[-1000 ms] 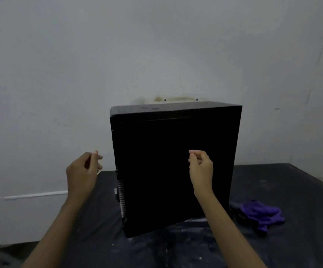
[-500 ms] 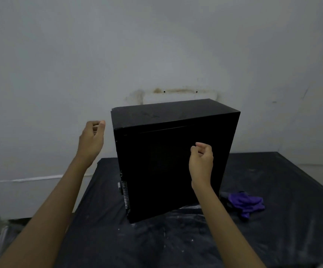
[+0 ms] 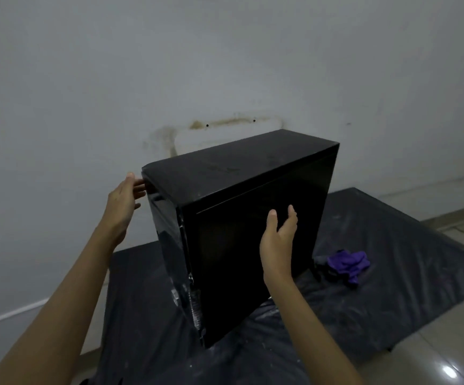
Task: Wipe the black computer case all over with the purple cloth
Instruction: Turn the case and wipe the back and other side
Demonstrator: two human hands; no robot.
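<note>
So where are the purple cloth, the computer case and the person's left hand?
purple cloth [image 3: 348, 263], head view, middle of the crumpled heap.
computer case [image 3: 225, 259], head view, on its big side panel.
left hand [image 3: 122, 202], head view, middle of the hand.

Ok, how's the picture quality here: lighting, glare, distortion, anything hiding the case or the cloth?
Head view: dim, flat light, so the side panel of the black computer case reads as near-featureless black, with faint sheen on its left end face. Head view: one glare spot on the floor tile at lower right. Head view: the wide-angle lens makes the case taper downward. The purple cloth is legible.
</note>
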